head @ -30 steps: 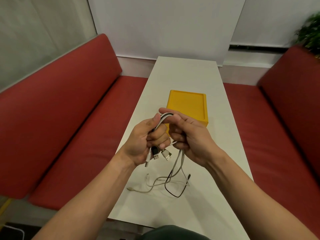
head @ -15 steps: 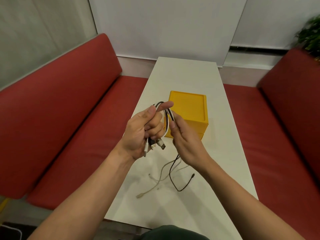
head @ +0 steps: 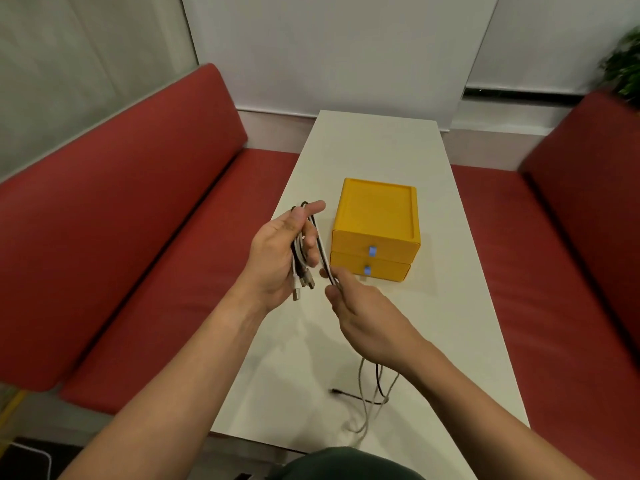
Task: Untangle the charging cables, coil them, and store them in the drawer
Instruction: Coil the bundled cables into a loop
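The fingers (head: 311, 252) of the left hand (head: 277, 254) are curled round a folded bunch of the charging cables (head: 300, 249), black and white strands together. One digit lies straighter than the rest, over the top of the loop. Several plug ends (head: 302, 284) hang out of the bunch below those fingers, at the heel of the palm.

Just to the right of the plugs, the fingertips (head: 337, 271) of the right hand (head: 367, 317) are pressed together in a pinch on the strands that run down out of the loop. Below the pinch the strands pass under the right hand and are hidden. They come out again beneath the wrist and lie slack on the white table (head: 381, 143), on the person's side of both hands. The loose run ends near the table's near edge, and one black plug end (head: 334, 390) rests on the tabletop to its left.

On the far side of the fingers, close to both hands but apart from the cables, a yellow drawer unit (head: 377, 209) stands on the table. Its front faces the person and its two drawers are both closed. The top drawer bears a small blue tab (head: 372, 250), and the lower one has the same.

Further out a red bench (head: 121, 209) runs beyond the left hand and another red bench (head: 581, 237) runs beyond the right. A green plant (head: 623, 71) shows past the right one
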`<state>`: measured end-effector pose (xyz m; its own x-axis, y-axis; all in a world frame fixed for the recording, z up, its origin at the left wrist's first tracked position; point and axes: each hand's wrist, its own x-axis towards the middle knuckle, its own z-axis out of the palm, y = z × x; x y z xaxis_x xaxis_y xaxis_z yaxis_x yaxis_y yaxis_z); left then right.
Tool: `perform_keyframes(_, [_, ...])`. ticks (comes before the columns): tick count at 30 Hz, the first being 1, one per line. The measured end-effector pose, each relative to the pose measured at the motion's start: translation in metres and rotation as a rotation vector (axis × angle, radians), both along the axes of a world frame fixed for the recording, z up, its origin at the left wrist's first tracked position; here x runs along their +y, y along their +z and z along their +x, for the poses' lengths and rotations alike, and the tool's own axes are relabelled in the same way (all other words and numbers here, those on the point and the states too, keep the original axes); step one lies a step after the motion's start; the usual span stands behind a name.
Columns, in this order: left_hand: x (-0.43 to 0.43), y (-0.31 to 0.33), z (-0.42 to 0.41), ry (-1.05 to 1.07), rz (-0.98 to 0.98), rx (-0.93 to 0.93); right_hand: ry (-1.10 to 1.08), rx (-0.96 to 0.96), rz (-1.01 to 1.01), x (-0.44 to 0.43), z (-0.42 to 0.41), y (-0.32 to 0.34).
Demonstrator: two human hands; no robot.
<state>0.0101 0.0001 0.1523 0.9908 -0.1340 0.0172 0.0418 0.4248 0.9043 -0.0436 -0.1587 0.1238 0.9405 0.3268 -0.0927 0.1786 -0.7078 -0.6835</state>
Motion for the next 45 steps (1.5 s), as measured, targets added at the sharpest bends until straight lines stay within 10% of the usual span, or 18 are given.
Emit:
perform_keyframes(16, [-0.005,0.000,-0.006,0.012,-0.118,-0.010,0.020,-0.029,-0.264,0.011,-0.017,0.022])
perform_keyframes(24, [-0.001,-0.010,-0.013,-0.033,0.473,-0.111,0.205,0.229,-0.152,-0.005,-0.032,0.056])
perform_keyframes(30, [-0.006,-0.014,-0.021,-0.148,0.821,-0.202,0.229,-0.001,-0.237,-0.022,-0.021,0.074])
perform_keyframes(37, [-0.009,-0.021,-0.038,-0.364,0.417,0.002,0.233,-0.396,-0.255,-0.052,0.020,0.081])
perform_keyframes(45, [0.000,-0.013,-0.043,-0.555,0.168,0.147,0.238,-0.285,0.099,-0.061,0.039,0.057])
